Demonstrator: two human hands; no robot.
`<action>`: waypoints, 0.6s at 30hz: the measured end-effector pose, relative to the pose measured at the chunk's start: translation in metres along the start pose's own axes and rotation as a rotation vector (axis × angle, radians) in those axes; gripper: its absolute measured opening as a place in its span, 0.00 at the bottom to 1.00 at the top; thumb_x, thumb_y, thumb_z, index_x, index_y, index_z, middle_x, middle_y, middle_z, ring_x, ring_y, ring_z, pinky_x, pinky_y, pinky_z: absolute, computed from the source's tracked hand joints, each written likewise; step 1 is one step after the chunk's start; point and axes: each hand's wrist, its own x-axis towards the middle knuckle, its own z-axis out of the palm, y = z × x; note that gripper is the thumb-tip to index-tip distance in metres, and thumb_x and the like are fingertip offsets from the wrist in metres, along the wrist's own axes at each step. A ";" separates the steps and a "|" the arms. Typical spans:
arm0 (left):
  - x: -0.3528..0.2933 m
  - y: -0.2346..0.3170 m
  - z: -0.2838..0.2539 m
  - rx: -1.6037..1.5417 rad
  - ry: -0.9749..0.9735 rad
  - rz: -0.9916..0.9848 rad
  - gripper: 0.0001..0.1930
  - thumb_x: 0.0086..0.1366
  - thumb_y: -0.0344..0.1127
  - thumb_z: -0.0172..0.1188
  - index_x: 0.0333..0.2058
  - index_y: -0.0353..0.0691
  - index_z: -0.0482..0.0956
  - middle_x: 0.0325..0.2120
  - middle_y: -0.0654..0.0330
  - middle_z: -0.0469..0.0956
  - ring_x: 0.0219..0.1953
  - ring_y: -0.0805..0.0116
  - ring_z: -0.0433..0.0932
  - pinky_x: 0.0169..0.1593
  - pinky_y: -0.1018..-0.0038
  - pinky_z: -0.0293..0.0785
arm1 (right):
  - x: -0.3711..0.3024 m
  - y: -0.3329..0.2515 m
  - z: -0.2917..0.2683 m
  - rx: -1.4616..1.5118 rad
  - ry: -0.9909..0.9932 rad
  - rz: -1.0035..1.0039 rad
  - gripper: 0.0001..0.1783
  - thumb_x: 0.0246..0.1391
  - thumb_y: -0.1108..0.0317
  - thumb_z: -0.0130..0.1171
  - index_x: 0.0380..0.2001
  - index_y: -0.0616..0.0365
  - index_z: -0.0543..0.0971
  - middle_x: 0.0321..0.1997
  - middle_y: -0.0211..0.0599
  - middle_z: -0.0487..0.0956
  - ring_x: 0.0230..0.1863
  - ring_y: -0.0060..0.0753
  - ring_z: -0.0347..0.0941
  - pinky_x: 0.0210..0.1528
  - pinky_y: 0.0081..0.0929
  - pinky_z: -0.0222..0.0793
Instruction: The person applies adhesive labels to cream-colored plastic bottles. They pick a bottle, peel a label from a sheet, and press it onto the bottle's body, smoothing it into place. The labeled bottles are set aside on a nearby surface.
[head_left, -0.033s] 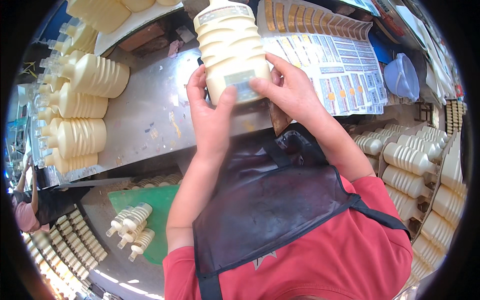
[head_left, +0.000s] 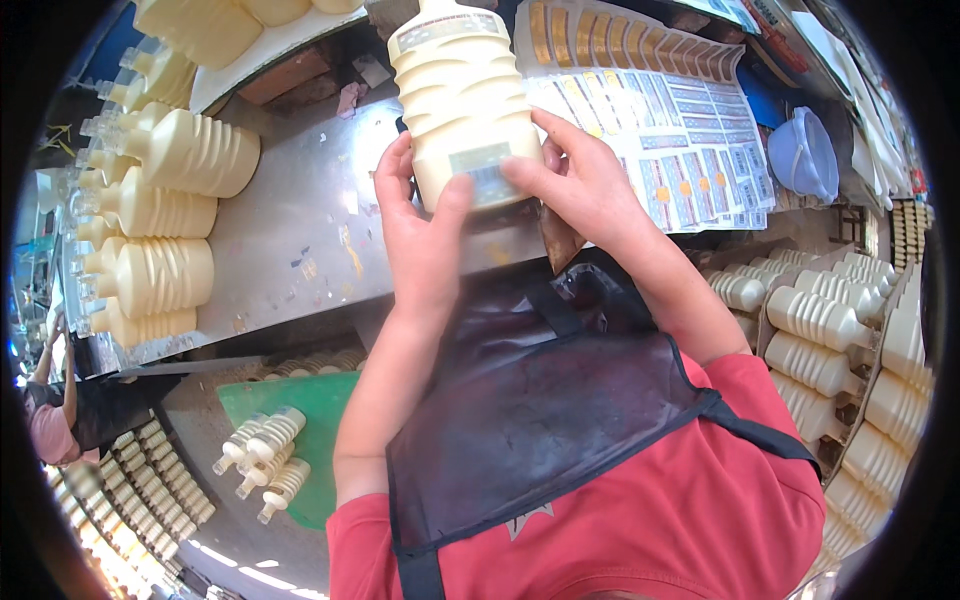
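Note:
A large cream plastic bottle [head_left: 462,95] with wavy ridges is held up above the metal table, its neck running past the top of the view. My left hand [head_left: 420,205] grips its lower left side, thumb on the front. Across from it, my right hand [head_left: 575,175] closes on the lower right side, with that thumb pressing near a small printed label [head_left: 482,165] on the bottle's lower front. Another label [head_left: 445,28] shows near its shoulder. Sheets of printed stickers [head_left: 680,140] lie to the right of the bottle.
Cream bottles [head_left: 165,265] lie stacked along the table's [head_left: 285,225] left end. A pale blue bucket [head_left: 803,155] stands at the far right. More bottles [head_left: 820,315] fill the racks at right, and several lie on a green board [head_left: 325,410] below. At far left, another person's arm [head_left: 68,385] shows.

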 end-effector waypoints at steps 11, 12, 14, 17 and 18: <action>-0.001 0.004 0.005 0.013 0.005 -0.003 0.38 0.63 0.33 0.66 0.67 0.33 0.56 0.62 0.48 0.65 0.65 0.59 0.64 0.68 0.64 0.61 | 0.000 -0.001 0.002 -0.053 0.022 -0.017 0.42 0.53 0.54 0.71 0.64 0.71 0.70 0.29 0.25 0.71 0.32 0.16 0.66 0.34 0.20 0.66; -0.001 0.004 0.004 0.014 0.004 -0.001 0.38 0.63 0.33 0.66 0.67 0.33 0.56 0.62 0.48 0.64 0.65 0.59 0.64 0.68 0.64 0.60 | 0.000 -0.001 0.002 -0.044 0.022 -0.016 0.43 0.53 0.54 0.71 0.64 0.72 0.70 0.29 0.25 0.71 0.32 0.16 0.66 0.34 0.20 0.66; -0.002 0.004 0.005 0.005 0.006 -0.005 0.38 0.62 0.33 0.66 0.67 0.33 0.56 0.62 0.47 0.64 0.65 0.59 0.64 0.69 0.63 0.60 | 0.000 -0.001 0.002 -0.025 0.022 -0.015 0.43 0.53 0.54 0.72 0.64 0.72 0.70 0.29 0.25 0.71 0.32 0.16 0.66 0.34 0.19 0.66; -0.001 0.003 0.003 0.014 0.011 -0.004 0.38 0.62 0.33 0.67 0.67 0.33 0.57 0.62 0.48 0.64 0.65 0.59 0.64 0.68 0.64 0.60 | -0.001 -0.005 0.002 -0.065 0.029 0.005 0.44 0.53 0.53 0.72 0.64 0.72 0.70 0.30 0.26 0.72 0.33 0.16 0.66 0.34 0.19 0.66; 0.000 0.002 0.003 0.022 0.012 -0.003 0.39 0.62 0.34 0.67 0.67 0.33 0.57 0.62 0.48 0.64 0.65 0.59 0.64 0.68 0.64 0.61 | -0.001 -0.003 0.002 -0.050 0.033 0.001 0.44 0.52 0.53 0.72 0.64 0.72 0.70 0.30 0.26 0.72 0.33 0.16 0.66 0.34 0.19 0.66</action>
